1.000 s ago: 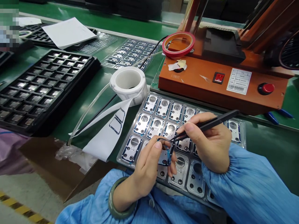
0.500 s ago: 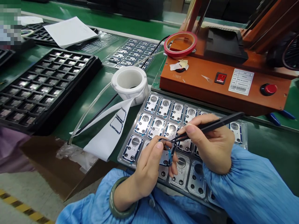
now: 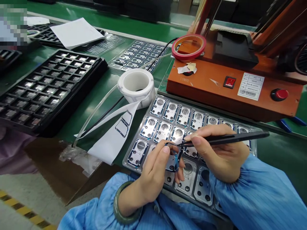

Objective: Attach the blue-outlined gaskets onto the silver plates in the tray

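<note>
My left hand (image 3: 155, 169) is closed on a small metal plate (image 3: 171, 161) that has a round hole and a strip of blue film. In my right hand (image 3: 219, 153) is a pair of black tweezers (image 3: 230, 138), pinched between thumb and fingers. Its tips touch or nearly touch a thin dark adhesive frame along the plate's upper edge, close to my left thumb. Beneath both hands lies a clear plastic tray (image 3: 126, 160) with rows of similar metal plates (image 3: 137, 152). Part of the tray is hidden by my hands and sleeves.
A roll of white adhesive liner (image 3: 136, 81) stands behind the tray, its tail (image 3: 105, 140) hanging forward. An orange machine (image 3: 208, 78) with a red tape roll (image 3: 188, 57) is at the back right. A black compartment tray (image 3: 45, 86) lies left. Blue-handled tool (image 3: 284, 125) rests right.
The tweezers have tilted flatter, their back end swinging down and right, with my right hand turning slightly. My left hand keeps its hold on the plate. The whole view has shifted a little.
</note>
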`<state>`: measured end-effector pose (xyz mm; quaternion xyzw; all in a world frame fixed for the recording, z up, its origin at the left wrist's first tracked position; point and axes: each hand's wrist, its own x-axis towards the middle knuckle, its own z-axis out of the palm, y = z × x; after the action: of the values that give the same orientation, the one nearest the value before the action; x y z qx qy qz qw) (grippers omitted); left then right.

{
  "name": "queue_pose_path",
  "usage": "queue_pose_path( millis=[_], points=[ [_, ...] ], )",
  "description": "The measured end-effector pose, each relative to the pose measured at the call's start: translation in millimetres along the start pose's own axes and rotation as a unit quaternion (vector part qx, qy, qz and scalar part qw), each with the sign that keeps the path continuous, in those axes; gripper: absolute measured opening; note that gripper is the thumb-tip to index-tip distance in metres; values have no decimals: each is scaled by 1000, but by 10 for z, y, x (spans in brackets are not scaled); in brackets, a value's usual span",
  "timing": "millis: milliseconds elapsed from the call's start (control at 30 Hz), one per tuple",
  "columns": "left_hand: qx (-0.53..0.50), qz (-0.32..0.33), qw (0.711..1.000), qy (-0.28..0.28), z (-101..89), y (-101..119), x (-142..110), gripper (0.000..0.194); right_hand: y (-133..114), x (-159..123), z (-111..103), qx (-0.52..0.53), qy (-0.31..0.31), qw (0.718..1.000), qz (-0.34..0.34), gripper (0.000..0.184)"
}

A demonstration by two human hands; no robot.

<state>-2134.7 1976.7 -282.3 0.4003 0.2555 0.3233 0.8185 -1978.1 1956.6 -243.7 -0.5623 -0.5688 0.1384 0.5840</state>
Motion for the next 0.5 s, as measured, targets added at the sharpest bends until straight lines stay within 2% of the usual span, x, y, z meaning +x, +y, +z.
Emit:
queue_pose_path(
  millis=[233, 500],
  points=[
    [-3, -6, 1000, -3, 8, 0, 7, 28, -31, 15, -1, 6, -13, 999, -39, 11],
    [12, -23, 1000, 2, 20, 37, -9, 28, 22, -10, -1, 24, 6, 999, 44, 8]
  ],
)
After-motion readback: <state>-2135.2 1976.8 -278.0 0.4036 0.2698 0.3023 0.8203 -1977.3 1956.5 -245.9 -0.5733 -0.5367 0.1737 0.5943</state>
